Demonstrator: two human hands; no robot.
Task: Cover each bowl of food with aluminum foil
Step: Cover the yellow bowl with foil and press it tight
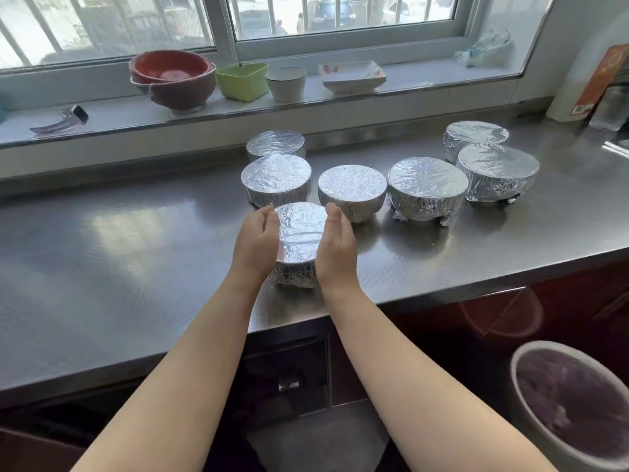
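Both hands are cupped round the nearest foil-covered bowl at the front of the steel worktop: left hand on its left side, right hand on its right, each grip curled against the foil with the thumb up by the rim. Six other wrapped bowls sit behind it. I'd say this is the final crimp, so press the foil snug under the rim all the way round, gently, since thin foil tears if you squeeze hard.
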